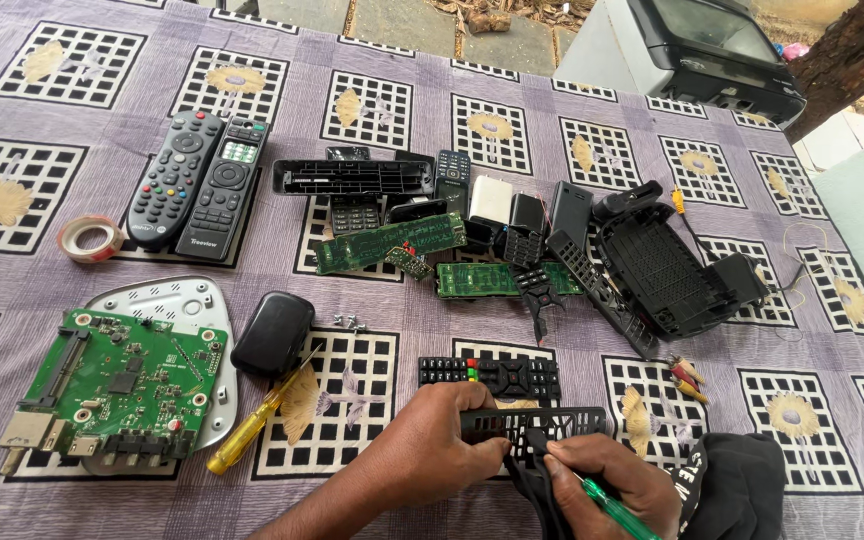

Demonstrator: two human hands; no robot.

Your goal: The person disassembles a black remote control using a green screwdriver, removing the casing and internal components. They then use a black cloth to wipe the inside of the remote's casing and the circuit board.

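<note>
I see the L hand pinching a black remote front cover, the perforated shell w/ button holes, at its left end, fingers curled tight over the edge. The R hand is closed round a green-handled screwdriver; its tip end goes in at the cover's lower edge, near mid-length, exact contact pt hidden by the fingers. The cover lies betw. both hands, long axis running roughly left-right across the view, right end free and pointing toward the black cloth just right of the R hand. Taking the cover as landmark: just beyond it, nearly touching, lies a black rubber keypad w/ coloured keys, parallel to it. Farther beyond sit two green remote circuit boards, and beyond-right an opened black plastic housing. Well left of the cover are a yellow-handled screwdriver, a black rounded case, and a large green circuit board resting on a white shell. Far beyond-left, two intact remotes lie side by side, w/ a roll of tape left of them. All on a purple patterned tablecloth. Small red/yellow connectors lie just beyond-right of the cover.
</note>
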